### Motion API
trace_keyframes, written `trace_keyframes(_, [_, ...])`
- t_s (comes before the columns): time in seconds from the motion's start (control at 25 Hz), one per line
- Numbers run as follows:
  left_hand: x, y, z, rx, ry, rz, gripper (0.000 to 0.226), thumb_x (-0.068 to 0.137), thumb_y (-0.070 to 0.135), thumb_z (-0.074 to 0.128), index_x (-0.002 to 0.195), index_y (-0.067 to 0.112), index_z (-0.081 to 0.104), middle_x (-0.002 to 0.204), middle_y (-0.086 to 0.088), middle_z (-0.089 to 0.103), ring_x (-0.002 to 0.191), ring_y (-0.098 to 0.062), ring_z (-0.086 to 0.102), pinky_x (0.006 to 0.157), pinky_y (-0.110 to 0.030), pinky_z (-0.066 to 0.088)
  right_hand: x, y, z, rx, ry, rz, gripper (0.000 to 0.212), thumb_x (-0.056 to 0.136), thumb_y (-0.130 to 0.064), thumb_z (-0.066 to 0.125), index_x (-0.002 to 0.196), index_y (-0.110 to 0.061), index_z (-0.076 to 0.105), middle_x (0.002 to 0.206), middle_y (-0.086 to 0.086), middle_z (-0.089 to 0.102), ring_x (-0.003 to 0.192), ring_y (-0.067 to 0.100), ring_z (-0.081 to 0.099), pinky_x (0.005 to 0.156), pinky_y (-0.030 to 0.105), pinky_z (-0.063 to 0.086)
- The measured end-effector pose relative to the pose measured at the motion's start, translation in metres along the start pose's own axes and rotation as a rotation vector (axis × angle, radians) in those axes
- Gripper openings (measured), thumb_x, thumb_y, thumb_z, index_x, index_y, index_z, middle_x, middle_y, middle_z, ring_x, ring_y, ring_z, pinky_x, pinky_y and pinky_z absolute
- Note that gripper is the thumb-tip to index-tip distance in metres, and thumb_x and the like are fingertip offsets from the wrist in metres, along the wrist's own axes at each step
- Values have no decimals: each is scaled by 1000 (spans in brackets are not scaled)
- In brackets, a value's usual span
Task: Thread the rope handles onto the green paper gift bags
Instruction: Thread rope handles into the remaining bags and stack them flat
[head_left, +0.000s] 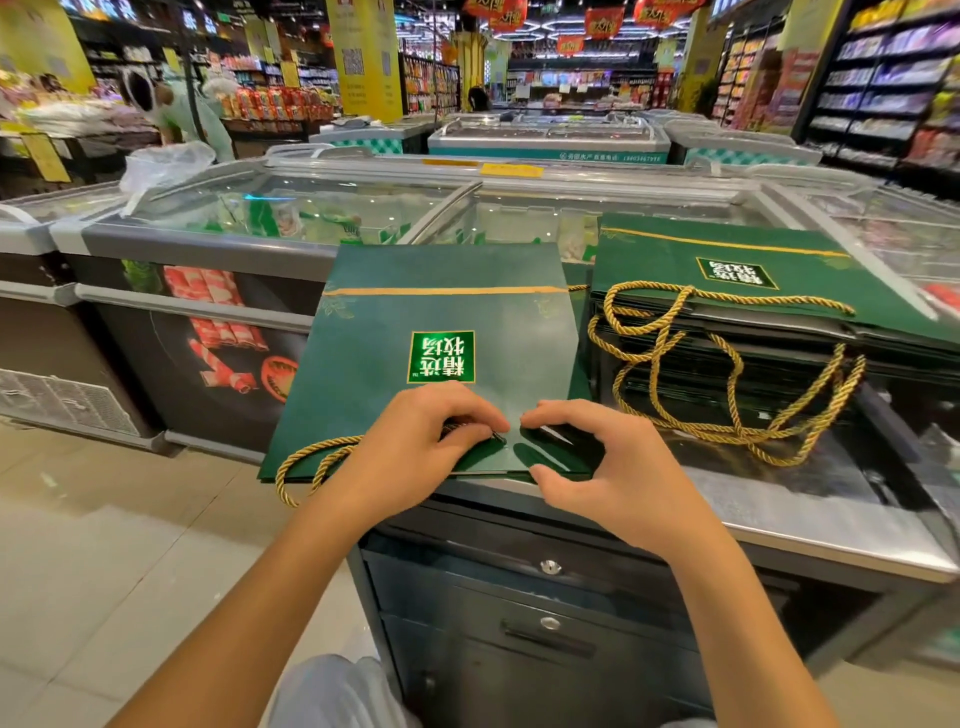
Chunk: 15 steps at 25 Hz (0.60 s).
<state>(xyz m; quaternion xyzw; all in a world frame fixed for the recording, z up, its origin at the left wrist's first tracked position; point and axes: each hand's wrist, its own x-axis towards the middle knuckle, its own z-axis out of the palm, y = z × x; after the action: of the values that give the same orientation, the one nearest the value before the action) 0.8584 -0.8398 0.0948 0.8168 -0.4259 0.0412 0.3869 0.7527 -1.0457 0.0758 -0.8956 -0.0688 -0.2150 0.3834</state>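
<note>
Bag (415, 322) edge under both hands (498, 457)

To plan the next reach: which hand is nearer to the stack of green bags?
Right. The right hand sits just left of the stack; the left hand is farther left, pinching the rope on the single bag.

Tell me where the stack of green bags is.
Head view: the stack of green bags sits at the right on the freezer top, beside the single flat bag, gold rope handles hanging over its near edge.
</note>
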Motion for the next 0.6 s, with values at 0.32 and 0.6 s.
trace_keyframes(0.32, [-8,-4,6,12,86,49,11,91,12,72,95,22,76,92,15,71,93,-7,64,85,-23,50,-3,2,1,-30,29,-46,35,82,-13,82,115,-18,76,118,-15,69,122,-11,56,103,10,42])
trace_keyframes(0.6, [-9,-10,12,67,112,105,9,94,19,69,97,23,76,95,18,68,94,-8,61,88,-39,49,-2,2,0,-54,22,-68,38,81,-15,83,118,-16,75,121,-11,70,117,-8,59,99,7,43])
